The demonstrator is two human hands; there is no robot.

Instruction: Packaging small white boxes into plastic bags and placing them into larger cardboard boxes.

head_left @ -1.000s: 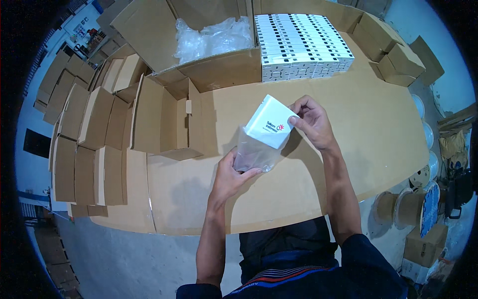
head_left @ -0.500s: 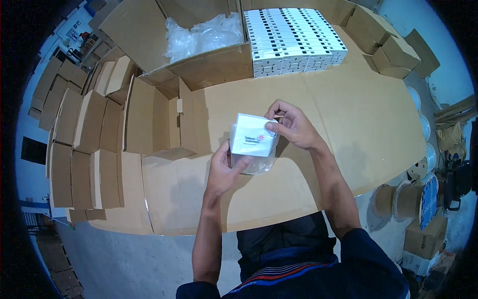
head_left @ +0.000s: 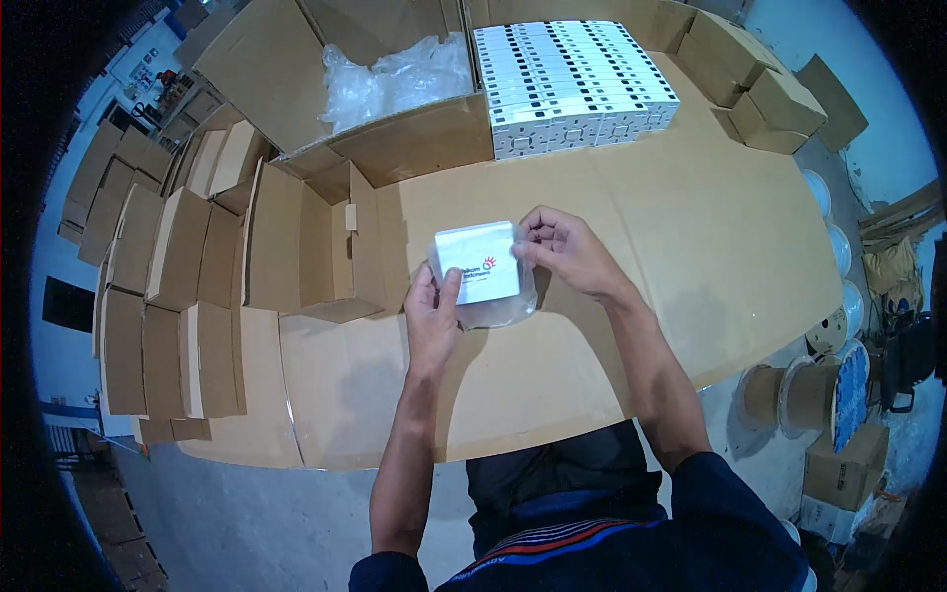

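Folded brown cartons (head_left: 148,296) standing in rows at left, open carton of clear plastic bags (head_left: 395,84) sitting behind, white boxes (head_left: 572,84) lying stacked, cable spools (head_left: 819,390) resting on the floor at right.

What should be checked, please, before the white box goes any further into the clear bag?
1. Left hand supports the white box from below: ok.
2. Right hand pinches the clear plastic bag at the box's right edge: ok.
3. Box fully inside bag: cannot tell.
4. Open brown carton stands beside the hands: ok.
5. Bag free of tears: cannot tell.
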